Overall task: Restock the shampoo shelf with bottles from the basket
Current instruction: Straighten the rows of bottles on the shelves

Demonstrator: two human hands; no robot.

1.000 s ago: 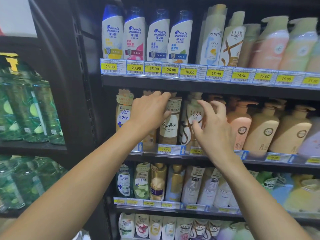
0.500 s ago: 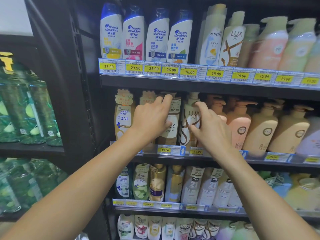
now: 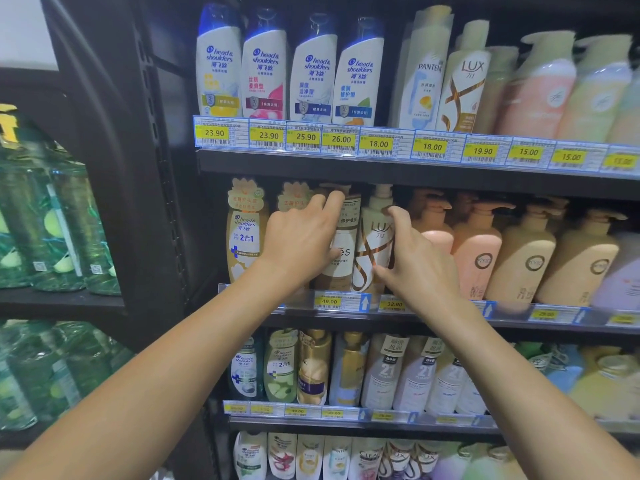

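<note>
Head view: left hand (image 3: 300, 241) touches Spes bottle (image 3: 341, 271), upright, long axis vertical.

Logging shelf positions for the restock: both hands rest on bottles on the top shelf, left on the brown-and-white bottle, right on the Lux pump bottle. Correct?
Wrong shelf. The head view shows the left hand on the brown-and-white bottle and the right hand on the Lux pump bottle, both on the second shelf down.

Tight bottle row (image 3: 478, 258) under low upper shelf (image 3: 415, 173)
</note>
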